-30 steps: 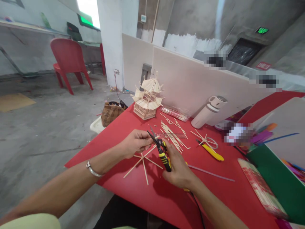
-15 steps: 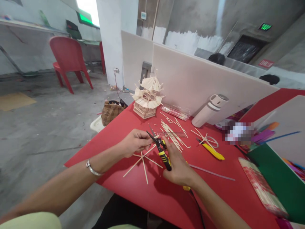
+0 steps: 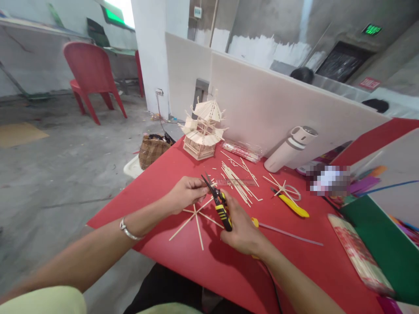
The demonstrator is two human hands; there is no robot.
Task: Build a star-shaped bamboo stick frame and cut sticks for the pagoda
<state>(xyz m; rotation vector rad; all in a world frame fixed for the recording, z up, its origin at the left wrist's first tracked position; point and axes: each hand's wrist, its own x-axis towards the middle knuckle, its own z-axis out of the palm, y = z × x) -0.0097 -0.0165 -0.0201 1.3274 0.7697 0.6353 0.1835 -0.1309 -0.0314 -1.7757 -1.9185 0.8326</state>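
My left hand [image 3: 188, 192] is closed in a pinch on a short, thin wooden stick, mostly hidden by the fingers. Wrapped in my right hand [image 3: 240, 226] are snips [image 3: 223, 214] with black-and-yellow handles. Their pointed dark blades are spread beside the left fingertips, at the stick. Below both hands, a star of joined wooden sticks [image 3: 196, 213] lies on the red table [image 3: 157, 235]. Several loose sticks [image 3: 238, 185] and a clear ruler [image 3: 240, 182] lie just beyond the snips. Partly covered by my right hand is a yellow tool [image 3: 255, 222] with a translucent rod [image 3: 291, 235] extending from it.
A wooden-stick pagoda model [image 3: 204, 131] stands at the back left, near a packet of sticks [image 3: 242, 150]. To the right are a white flask [image 3: 290, 148], a second stick star [image 3: 282, 188], a yellow-handled cutter [image 3: 293, 206] and another stick packet [image 3: 360, 253]. A pale partition [image 3: 255, 100] borders the table.
The view has shifted slightly. The snips' blades and both hands stay close together, with the right hand moved a little left and up.
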